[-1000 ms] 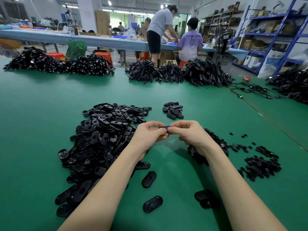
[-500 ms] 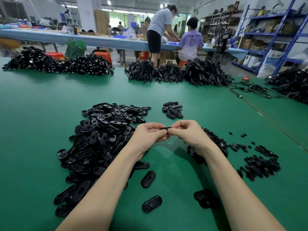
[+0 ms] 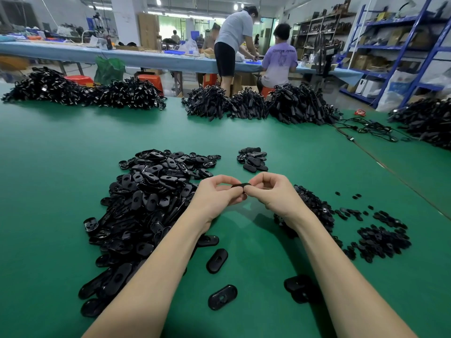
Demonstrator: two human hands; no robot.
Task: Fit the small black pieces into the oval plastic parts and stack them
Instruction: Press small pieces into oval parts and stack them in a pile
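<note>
Left hand, right hand, pinching one oval part (edge-on), above green table

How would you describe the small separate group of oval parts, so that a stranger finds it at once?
Start at the big heap of oval parts on the green table. The small group lies right of its far end, beyond the hands, apart from every heap.

Green table bears black oval parts.
</note>
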